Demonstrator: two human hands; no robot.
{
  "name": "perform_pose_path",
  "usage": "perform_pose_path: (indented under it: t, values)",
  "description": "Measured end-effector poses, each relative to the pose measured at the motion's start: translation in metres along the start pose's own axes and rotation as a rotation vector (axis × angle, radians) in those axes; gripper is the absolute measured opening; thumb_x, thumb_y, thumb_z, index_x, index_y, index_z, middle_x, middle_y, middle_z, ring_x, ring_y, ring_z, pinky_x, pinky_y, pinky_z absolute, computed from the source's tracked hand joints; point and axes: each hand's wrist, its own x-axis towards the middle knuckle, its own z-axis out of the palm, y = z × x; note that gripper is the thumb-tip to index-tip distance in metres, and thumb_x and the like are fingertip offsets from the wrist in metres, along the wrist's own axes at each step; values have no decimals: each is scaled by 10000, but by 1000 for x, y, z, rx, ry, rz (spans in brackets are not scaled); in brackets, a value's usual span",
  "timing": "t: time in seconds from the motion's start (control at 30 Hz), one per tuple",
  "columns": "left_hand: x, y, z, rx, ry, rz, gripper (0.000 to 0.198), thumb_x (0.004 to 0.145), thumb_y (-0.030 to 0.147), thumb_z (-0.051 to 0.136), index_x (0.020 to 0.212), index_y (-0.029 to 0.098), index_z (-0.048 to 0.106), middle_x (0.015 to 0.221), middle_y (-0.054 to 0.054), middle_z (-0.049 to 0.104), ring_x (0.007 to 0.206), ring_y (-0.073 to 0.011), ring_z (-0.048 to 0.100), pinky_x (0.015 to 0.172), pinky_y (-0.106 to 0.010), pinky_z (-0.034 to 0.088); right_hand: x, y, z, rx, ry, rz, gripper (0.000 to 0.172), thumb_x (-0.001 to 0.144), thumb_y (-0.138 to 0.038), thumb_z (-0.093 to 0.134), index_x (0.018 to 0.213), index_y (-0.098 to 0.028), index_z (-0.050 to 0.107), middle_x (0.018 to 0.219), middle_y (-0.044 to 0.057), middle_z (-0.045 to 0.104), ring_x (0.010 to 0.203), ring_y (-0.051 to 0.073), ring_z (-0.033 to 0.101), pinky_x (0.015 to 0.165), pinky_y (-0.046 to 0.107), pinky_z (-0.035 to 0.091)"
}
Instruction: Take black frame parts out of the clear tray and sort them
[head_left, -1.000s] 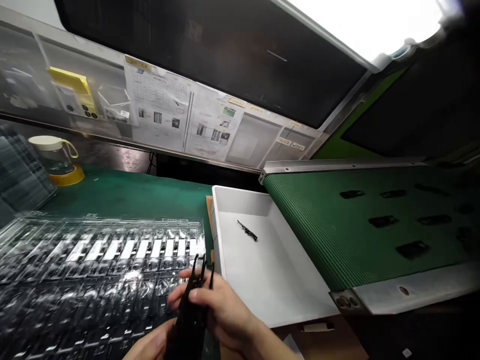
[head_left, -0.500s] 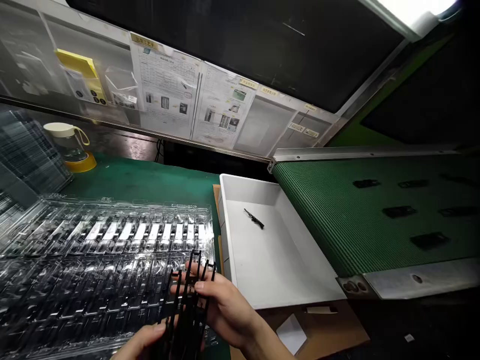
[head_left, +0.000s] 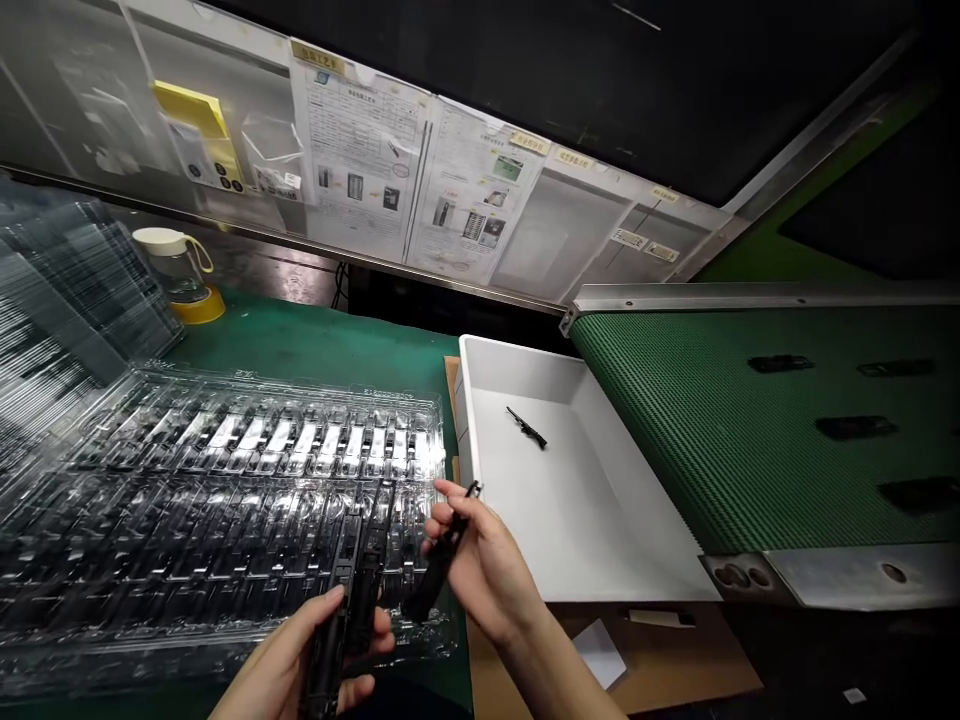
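We see the left hand (head_left: 300,655) low in the view, its fingers wrapped around a black plastic frame (head_left: 352,590) that runs upward from the palm over the near edge of the clear blister tray (head_left: 187,520). The right hand (head_left: 480,565) is just beside it, to the right, and pinches a single black strip part (head_left: 442,555) between thumb and fingers; the strip is tilted, with its upper tip pointing toward the white bin (head_left: 600,560). The two black pieces are apart, with a narrow gap between them. The clear blister tray lies on the green work mat (head_left: 315,345) and carries rows of long slots; a row near its far side shows pale inserts. To the left we see a stack of clear trays (head_left: 67,290), and behind them a lidded jar (head_left: 176,270) standing on a yellow tape roll (head_left: 196,307). The white bin sits between the tray and the green conveyor belt (head_left: 712,440); one small black piece (head_left: 526,428) lies on the bin floor. Several dark parts (head_left: 855,427) rest on the belt, well apart from each other. Printed instruction sheets (head_left: 420,190) hang on the panel above the bench. A flat cardboard sheet (head_left: 675,665) lies under the near end of the bin.
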Motion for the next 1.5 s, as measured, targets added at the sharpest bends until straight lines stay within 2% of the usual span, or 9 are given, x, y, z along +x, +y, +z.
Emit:
perform_pose_path:
  t: [0.1,0.27,0.4,0.57,0.7,0.87,1.07,1.23,1.5]
  values:
    - [4,-3,-6,5,-59,-24,198,683,227,460,787,92,559,742,-127,631,723,-233,567,568,-289,447,3,3,-1,-102,-86,147,286,657,-128,506,941,-131,482,632,-13,464,611,108,454,599,293,388]
    - [9,-7,-14,64,-130,-81,329,702,339,470,843,60,574,768,-129,621,709,-220,546,543,-274,434,6,16,1,-421,-79,34,226,606,-216,613,806,-117,572,660,3,512,594,85,443,587,236,365]
    - [6,-4,-14,72,-138,-67,264,708,277,466,822,74,590,815,-132,621,788,-252,540,592,-303,455,6,22,1,-449,-43,11,148,627,-260,595,638,-124,538,565,-25,483,516,60,419,513,195,333]
    - [-1,2,-11,-39,19,-57,172,712,221,488,788,125,608,769,-45,640,819,-197,549,678,-237,460,1,25,6,-475,-64,64,153,652,-246,549,579,-128,484,487,-24,471,434,68,411,430,196,319]
    - [-4,1,-11,-35,-33,-72,218,684,249,538,862,135,591,823,-50,633,775,-230,563,634,-288,479,-7,27,14,-426,-95,101,145,639,-224,560,580,-114,485,533,-17,487,463,63,443,449,185,333]
    - [-7,-3,-13,-88,-28,-57,275,639,287,603,891,179,576,818,12,634,814,-158,548,765,-186,411,-14,28,19,-375,-98,82,139,638,-236,576,646,-112,514,594,-17,491,520,61,450,511,190,354]
    - [-6,-5,-12,195,-164,59,445,533,336,679,926,181,538,844,-33,621,587,-172,550,514,-253,445,-15,32,19,-342,-73,67,158,636,-260,581,671,-119,519,599,-21,468,528,67,437,523,200,350]
    - [0,-8,-13,271,-160,142,506,502,300,697,937,152,485,881,-67,606,820,-233,528,716,-301,413,-17,37,19,-380,-63,21,145,650,-280,569,681,-145,529,626,-20,492,567,80,448,570,216,359]
    - [3,-10,-20,377,-87,147,510,479,309,702,907,156,472,858,-95,592,839,-274,505,743,-379,365,-17,34,11,-527,-149,-99,221,708,-342,510,795,-152,580,751,16,546,746,129,478,728,257,347]
